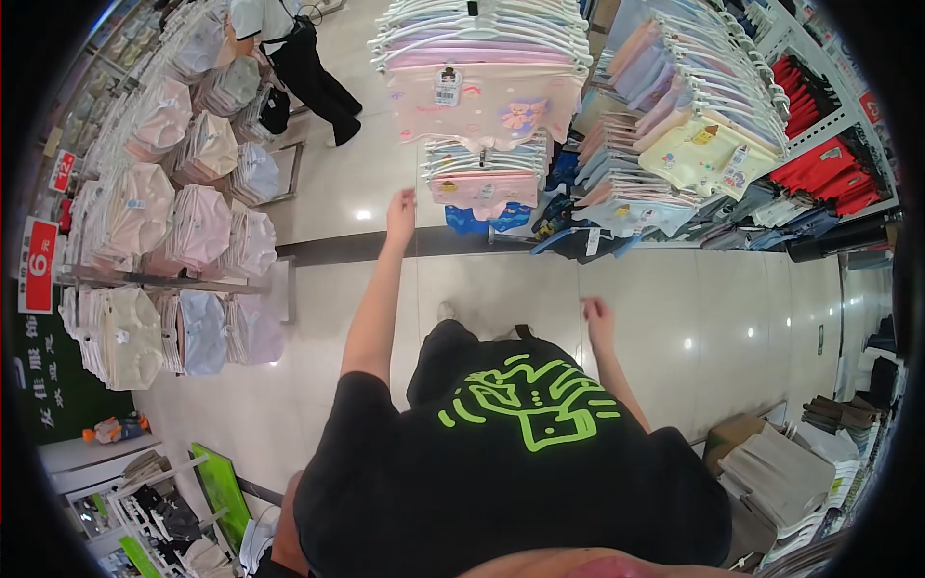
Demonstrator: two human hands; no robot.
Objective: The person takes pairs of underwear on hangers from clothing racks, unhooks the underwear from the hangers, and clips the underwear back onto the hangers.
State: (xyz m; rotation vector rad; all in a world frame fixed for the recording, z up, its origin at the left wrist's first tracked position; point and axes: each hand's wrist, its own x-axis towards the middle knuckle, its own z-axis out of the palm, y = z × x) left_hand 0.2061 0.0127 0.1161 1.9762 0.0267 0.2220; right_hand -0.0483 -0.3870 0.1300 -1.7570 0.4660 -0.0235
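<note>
Crosswise, pink briefs [484, 188] face camera near left hand [401, 211]

This is a clothing shop, seen among its underwear displays. Pink printed underpants [477, 114] face outward at the front of a rack, strung on white hangers [482, 42], with a barcoded tag [447, 87] on them. Pale underpants [140, 212] hang in dense rows to the left, near a red price sign [39, 266] (a large 6, with the character for yuan below it). Red garments [836, 178] hang at the right, and shiny floor tiles [665, 308] run between the displays.
</note>
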